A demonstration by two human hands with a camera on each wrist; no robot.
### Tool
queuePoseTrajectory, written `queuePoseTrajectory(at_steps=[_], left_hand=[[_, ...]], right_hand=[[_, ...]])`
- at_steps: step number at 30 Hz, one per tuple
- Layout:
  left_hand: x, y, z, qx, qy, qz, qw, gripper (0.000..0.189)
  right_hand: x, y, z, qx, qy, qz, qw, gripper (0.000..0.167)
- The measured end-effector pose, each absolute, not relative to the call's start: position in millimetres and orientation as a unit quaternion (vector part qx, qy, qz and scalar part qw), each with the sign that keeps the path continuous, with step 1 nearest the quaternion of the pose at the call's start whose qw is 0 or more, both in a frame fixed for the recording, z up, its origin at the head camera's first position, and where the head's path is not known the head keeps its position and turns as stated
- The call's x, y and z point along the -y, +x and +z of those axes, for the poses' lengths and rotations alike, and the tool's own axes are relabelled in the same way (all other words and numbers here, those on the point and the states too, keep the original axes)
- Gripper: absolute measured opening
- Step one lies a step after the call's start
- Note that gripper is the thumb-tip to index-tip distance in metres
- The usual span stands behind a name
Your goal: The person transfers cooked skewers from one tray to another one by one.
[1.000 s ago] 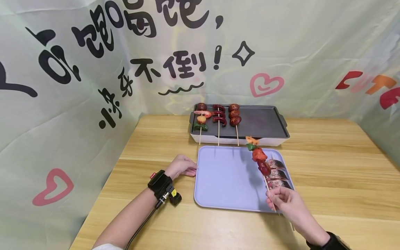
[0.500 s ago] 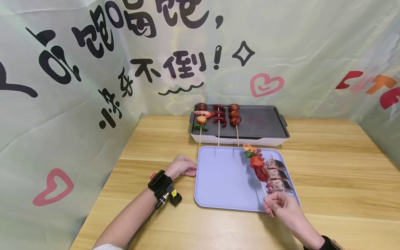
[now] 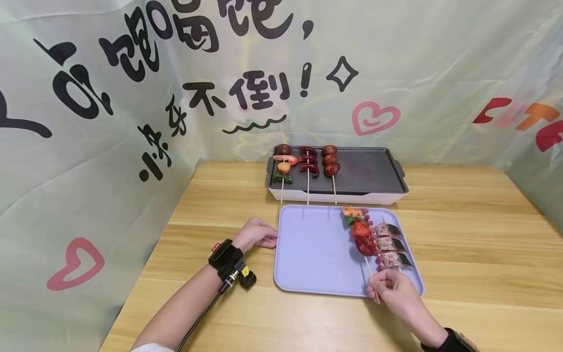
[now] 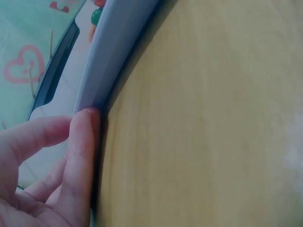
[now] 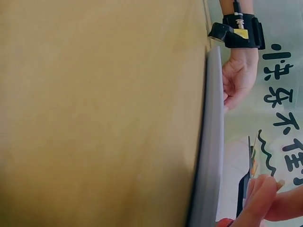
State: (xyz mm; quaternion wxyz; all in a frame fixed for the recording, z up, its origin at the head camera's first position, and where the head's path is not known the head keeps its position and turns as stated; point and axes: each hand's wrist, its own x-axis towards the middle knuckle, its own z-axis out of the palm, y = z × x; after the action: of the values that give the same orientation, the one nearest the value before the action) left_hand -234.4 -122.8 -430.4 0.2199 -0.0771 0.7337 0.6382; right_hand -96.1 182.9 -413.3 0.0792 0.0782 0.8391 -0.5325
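A lavender tray (image 3: 314,254) lies on the wooden table. My left hand (image 3: 256,233) pinches its left rim; thumb and index finger meet at the tray's edge (image 4: 106,66) in the left wrist view. My right hand (image 3: 396,291), over the tray's front right corner, pinches the bare stick of a mixed skewer (image 3: 364,239) with red, green and orange pieces. That skewer's food end points away from me, low over the tray's right part. It partly covers a skewer of small pink pieces (image 3: 380,263). Right of these lies a skewer of dark-skinned fish chunks (image 3: 394,244).
Behind the tray stands a dark grill plate (image 3: 365,168) on a white base. On its left half lie a mixed skewer (image 3: 283,168), a skewer of dark red curled pieces (image 3: 309,164) and a skewer of scored mushroom caps (image 3: 331,168). A printed cloth (image 3: 422,73) hangs around the table.
My right hand has moved slightly left and towards me, bringing the mixed skewer down over the tray. More of the fish chunks and pink pieces shows. My left hand stays at the rim.
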Motion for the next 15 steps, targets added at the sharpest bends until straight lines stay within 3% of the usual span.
queuePoseTrajectory(at_steps=[15], left_hand=[[123.6,-234.8,-429.1,-0.733,-0.078,0.636,0.228,0.014]], right_hand=[[-188.0,-102.4,-414.4,-0.878,-0.017,-0.468,0.098,0.012]])
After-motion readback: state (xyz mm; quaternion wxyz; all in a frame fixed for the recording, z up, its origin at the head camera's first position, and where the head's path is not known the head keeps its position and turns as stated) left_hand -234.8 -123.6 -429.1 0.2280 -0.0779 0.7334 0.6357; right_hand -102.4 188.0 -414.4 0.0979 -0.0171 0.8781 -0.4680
